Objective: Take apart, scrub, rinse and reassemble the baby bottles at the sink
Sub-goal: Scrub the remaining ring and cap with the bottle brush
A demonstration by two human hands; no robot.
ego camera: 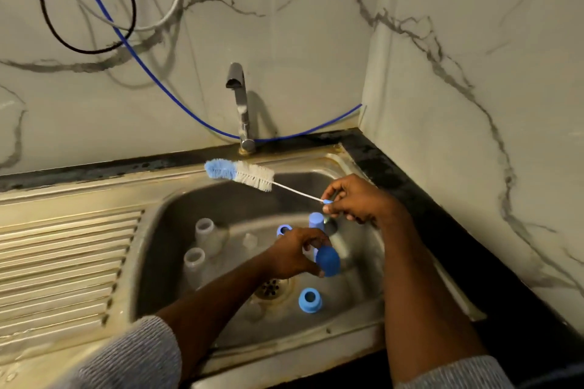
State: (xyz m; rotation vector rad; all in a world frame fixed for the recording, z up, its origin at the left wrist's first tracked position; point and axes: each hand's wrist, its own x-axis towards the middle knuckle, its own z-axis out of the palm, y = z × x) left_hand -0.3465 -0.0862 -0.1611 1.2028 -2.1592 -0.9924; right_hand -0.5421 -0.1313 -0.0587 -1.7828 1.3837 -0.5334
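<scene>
Bottle brush [239, 173] pinched in right grip [357, 199], blue-tipped white bristles, left grip [294, 254] clasping blue cap [328, 261]

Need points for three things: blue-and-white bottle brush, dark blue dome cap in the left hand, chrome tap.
Blue-and-white bottle brush [240, 174]: head view, on the bristles where blue meets white.
Dark blue dome cap [328, 261]: head view, middle of the rounded top.
Chrome tap [242, 110]: head view, midway up the upright stem.

We see a thin blue hose [151, 79], a looping black cable [47, 19] and a white cable [177, 0] against the white grey-veined marble wall [316, 41].
</scene>
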